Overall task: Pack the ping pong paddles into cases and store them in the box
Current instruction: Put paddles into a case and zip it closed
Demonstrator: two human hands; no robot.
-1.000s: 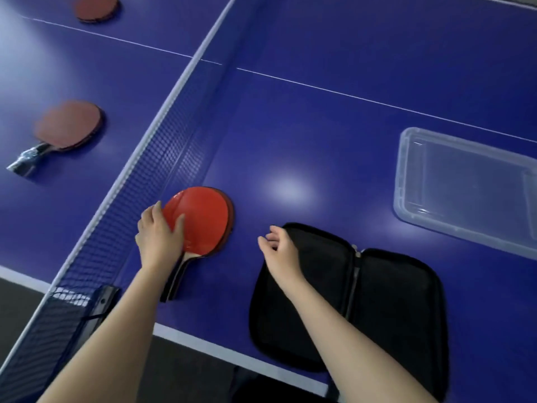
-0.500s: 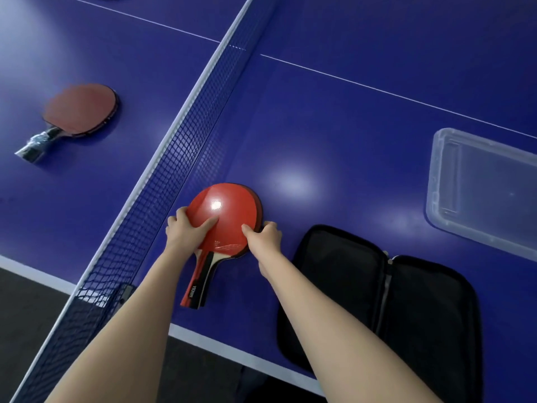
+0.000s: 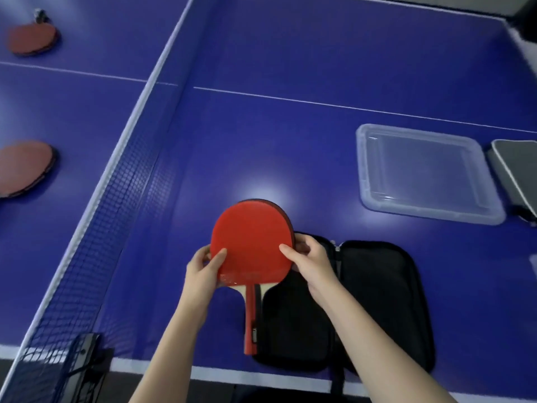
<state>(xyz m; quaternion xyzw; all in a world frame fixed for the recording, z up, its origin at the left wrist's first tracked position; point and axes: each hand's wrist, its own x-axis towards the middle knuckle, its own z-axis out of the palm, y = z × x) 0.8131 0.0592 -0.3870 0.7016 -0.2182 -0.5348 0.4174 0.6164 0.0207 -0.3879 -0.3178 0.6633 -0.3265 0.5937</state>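
Left hand [image 3: 203,267], right hand [image 3: 312,258] grip red paddle [image 3: 251,242] above open black case [image 3: 348,306]; clear box [image 3: 430,212] near.

Two stacked red paddles [image 3: 251,245] are held up flat, with the handles pointing toward the person, over the left edge of the black case [image 3: 377,301]. That case lies wide open. The clear plastic box [image 3: 424,173] sits behind it, with a grey case [image 3: 515,170] just beside the box. Two more paddles [image 3: 29,40] [image 3: 23,167] lie far left.
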